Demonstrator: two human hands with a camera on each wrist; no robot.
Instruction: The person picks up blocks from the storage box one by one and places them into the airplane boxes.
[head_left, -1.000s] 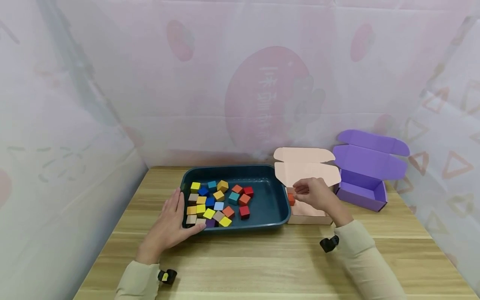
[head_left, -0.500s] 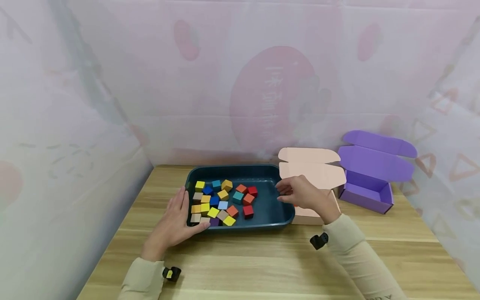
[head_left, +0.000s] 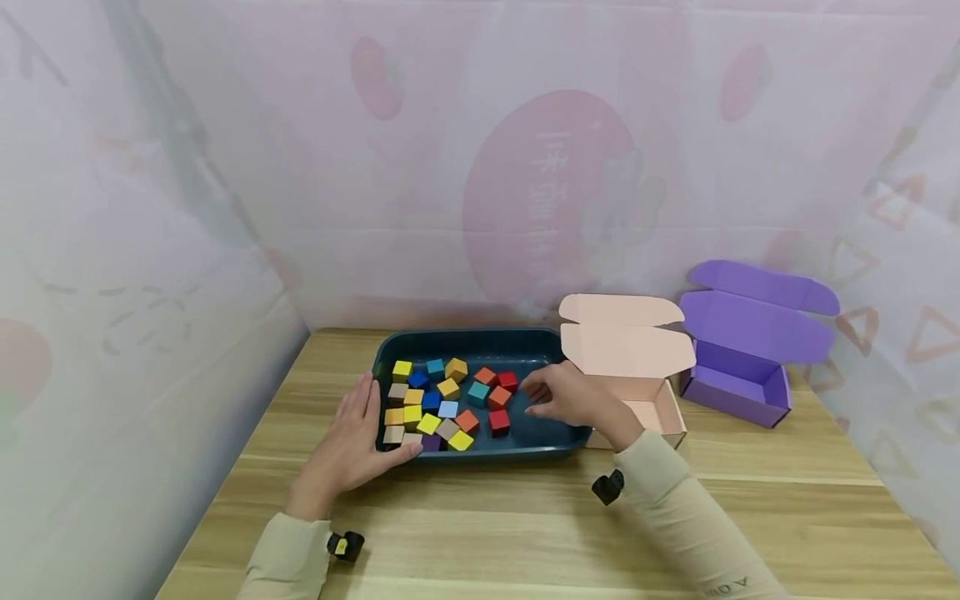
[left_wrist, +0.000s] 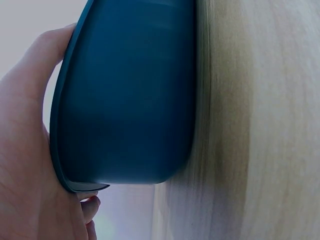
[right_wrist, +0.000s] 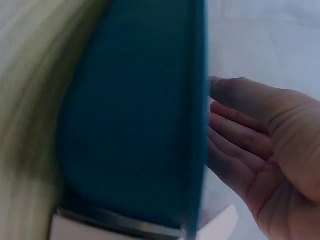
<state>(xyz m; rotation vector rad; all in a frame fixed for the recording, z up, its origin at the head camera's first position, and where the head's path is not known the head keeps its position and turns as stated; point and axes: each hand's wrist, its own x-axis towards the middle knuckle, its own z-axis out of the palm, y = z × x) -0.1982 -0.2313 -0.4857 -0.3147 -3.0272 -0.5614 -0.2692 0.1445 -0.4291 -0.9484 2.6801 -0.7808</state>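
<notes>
A dark teal tray [head_left: 542,432] holds several small wooden cubes in yellow, blue, orange, red, teal, purple and plain wood. My left hand [head_left: 347,447] rests on the tray's left front corner, fingers straight along the outer side and thumb over the front rim. In the left wrist view, the tray's outer wall [left_wrist: 127,95] fills the middle beside the hand. Over the right part of the tray is my right hand [head_left: 576,397], its fingers loosely bent and holding nothing. Closest to its fingertips are a red cube [head_left: 499,422], an orange cube [head_left: 498,397] and another red cube [head_left: 507,381].
A peach cardboard box [head_left: 651,400] with its lid raised stands against the tray's right end; my right arm partly hides it. To its right is a purple box [head_left: 738,392], lid also raised. A wooden table [head_left: 480,525] carries everything, with a printed cloth wall behind.
My right hand has moved left from above the peach box to above the tray, its fingers nearing the red cubes. The left hand stays on the tray's corner. The head view has shifted slightly.
</notes>
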